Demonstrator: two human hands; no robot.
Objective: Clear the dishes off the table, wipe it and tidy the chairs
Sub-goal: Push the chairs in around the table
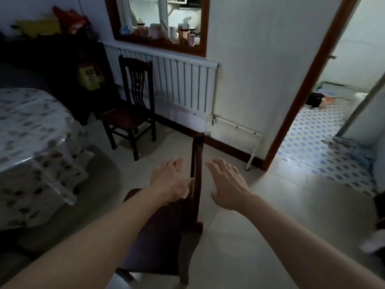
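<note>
A dark wooden chair [164,232] stands right below me, its backrest [197,163] seen edge-on between my hands. My left hand [173,180] hovers over the seat side of the backrest, fingers spread, its thumb close to or touching the wood. My right hand [227,184] is open on the other side, a short gap from the backrest. A table [27,130] with a leaf-patterned cloth under clear plastic fills the left; no dishes show on the part in view. A second dark chair [133,105] stands by the radiator.
A white radiator [177,84] runs along the far wall under a window sill crowded with bottles and jars [166,32]. A doorway [302,101] at the right opens onto a blue-patterned tiled floor [325,147]. Dark furniture with bags [62,55] stands at the back left.
</note>
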